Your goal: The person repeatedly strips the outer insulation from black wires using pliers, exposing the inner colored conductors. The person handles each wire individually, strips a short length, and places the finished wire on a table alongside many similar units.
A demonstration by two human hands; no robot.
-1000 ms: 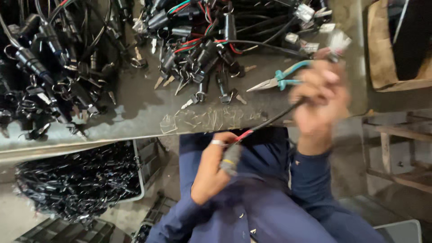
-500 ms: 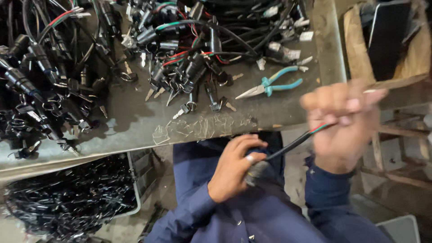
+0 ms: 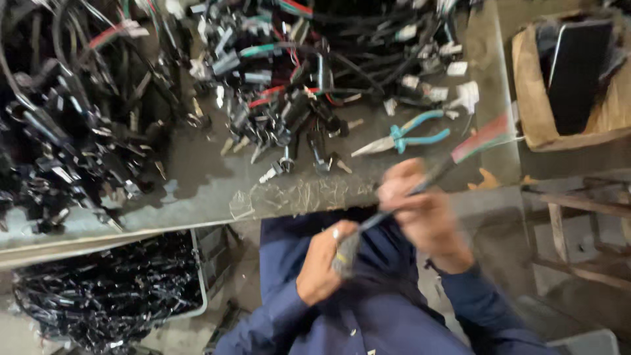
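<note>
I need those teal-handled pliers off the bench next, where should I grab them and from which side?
Probably grip the pliers by the two teal handles, reaching from the right: the handles point right toward bare bench, while the metal jaws point left toward the heap of black cables and connectors.

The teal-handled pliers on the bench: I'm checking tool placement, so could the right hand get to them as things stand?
Probably yes. The pliers lie in the open on the bench, just beyond the right hand, with nothing between. That hand is gripping a cable, though.
</note>
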